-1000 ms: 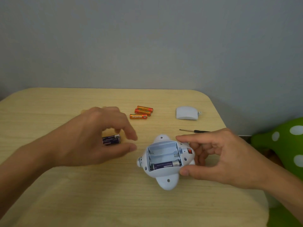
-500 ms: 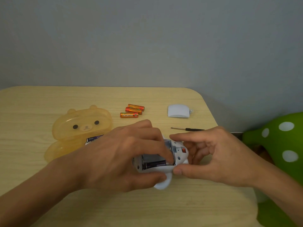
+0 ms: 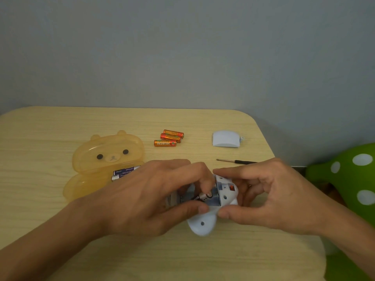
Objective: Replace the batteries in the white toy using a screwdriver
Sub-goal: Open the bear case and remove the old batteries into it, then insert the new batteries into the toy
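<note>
The white toy (image 3: 203,224) lies belly up on the wooden table (image 3: 60,122), its battery bay open. My right hand (image 3: 269,197) grips the toy's right side between thumb and fingers. My left hand (image 3: 150,197) covers the bay, fingertips pinching a battery (image 3: 206,196) whose end is tilted up out of its slot. Two purple batteries (image 3: 123,173) lie beside my left hand. Three orange batteries (image 3: 169,137) rest farther back. The white battery cover (image 3: 226,138) lies at the back right, and the small screwdriver (image 3: 233,161) sits just behind my right hand.
An open translucent orange bear-shaped case (image 3: 105,157) lies at the left. A green cushion with white dots (image 3: 349,179) sits off the table's right edge. A grey wall stands behind the table.
My left hand went from above the purple batteries to the toy's bay, and now pinches the last battery there, its end lifted. The bear case came into view. My right hand stays on the toy.
</note>
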A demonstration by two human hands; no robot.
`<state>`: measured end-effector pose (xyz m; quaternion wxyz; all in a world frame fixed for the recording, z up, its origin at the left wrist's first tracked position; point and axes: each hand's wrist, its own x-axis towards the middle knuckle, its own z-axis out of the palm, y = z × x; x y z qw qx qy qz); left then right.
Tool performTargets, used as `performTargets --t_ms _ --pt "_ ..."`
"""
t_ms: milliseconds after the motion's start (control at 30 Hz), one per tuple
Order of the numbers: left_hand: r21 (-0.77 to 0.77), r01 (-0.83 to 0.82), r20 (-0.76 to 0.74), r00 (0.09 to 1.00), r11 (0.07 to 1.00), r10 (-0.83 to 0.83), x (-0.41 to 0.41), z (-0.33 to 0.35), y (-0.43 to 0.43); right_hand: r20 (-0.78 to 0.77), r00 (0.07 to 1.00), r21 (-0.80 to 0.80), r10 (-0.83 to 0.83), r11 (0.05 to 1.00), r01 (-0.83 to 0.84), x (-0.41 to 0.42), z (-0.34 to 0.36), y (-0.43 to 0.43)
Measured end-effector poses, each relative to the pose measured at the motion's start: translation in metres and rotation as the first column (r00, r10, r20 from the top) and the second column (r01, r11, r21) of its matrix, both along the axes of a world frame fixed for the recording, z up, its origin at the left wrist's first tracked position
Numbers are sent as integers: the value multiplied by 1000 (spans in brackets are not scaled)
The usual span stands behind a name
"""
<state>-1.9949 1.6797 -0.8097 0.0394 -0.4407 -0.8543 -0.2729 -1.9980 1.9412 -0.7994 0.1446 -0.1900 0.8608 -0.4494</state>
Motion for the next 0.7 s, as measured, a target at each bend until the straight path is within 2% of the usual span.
performTargets --t_ms 133,233,300,400,533,700 --pt "143 -36 104 994 989 21 1 3 -2 -15 1000 26 0 1000 0 0 2 -1" --pt "230 -172 153 978 958 139 -6 22 -20 -15 1000 20 6 1000 -6 1 5 -2" --pt "166 -273 116 960 948 256 -13 38 -42 -11 1000 5 10 1000 -10 2 6 -2" --pt "-39 -374 25 927 927 375 -17 55 -70 -3 1000 -6 14 1000 -14 3 8 -4" --pt "-234 -400 80 901 886 427 -14 50 -77 17 1000 -4 19 1000 -19 2 9 -6" --pt "-291 -445 116 862 847 493 -16 39 -81 -3 1000 13 17 1000 -17 1 8 -6"
